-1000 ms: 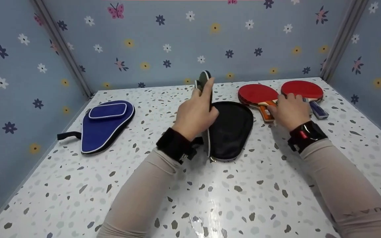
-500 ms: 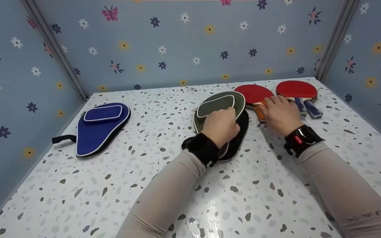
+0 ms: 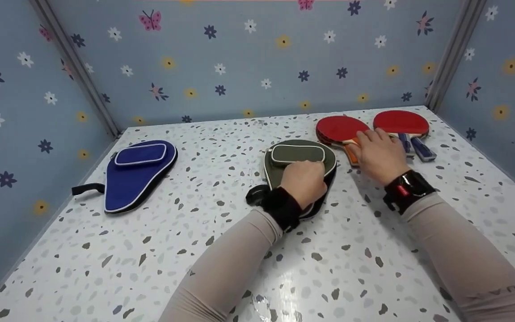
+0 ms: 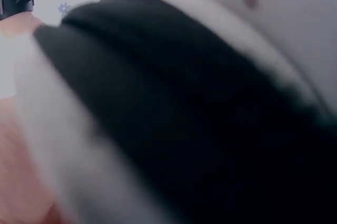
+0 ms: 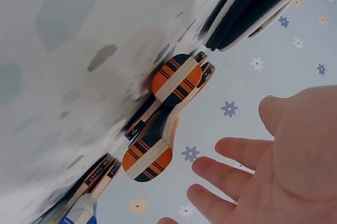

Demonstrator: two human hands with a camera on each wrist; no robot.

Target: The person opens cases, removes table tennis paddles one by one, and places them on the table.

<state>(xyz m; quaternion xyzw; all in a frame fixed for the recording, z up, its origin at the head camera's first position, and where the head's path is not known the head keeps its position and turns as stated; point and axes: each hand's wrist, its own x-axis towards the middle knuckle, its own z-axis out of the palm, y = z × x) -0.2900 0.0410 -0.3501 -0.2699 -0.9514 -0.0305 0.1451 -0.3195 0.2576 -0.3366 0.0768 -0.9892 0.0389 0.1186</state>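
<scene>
An olive-green table tennis paddle case (image 3: 297, 153) with white piping lies flat in the middle of the table. My left hand (image 3: 303, 182) is over its lower half, fingers curled at the cover's right edge; the fingertips are hidden. Close up and blurred, the case's dark edge (image 4: 174, 87) fills much of the left wrist view. My right hand (image 3: 380, 154) hovers by the red paddles (image 3: 340, 129), its fingers spread. In the right wrist view, two orange-and-black handles (image 5: 176, 79) show apart from that hand's fingers (image 5: 226, 176).
A second pair of red paddles (image 3: 401, 121) with blue handles (image 3: 423, 150) lies at the back right. On the left is a blue paddle case (image 3: 139, 174) with a black strap (image 3: 88, 188). Flower-patterned panels (image 3: 239, 53) enclose the speckled table (image 3: 221, 250) behind and at both sides.
My left hand has folded the olive case's raised cover down to the right over its black half. My right hand stays by the paddles, shifted slightly left in view.
</scene>
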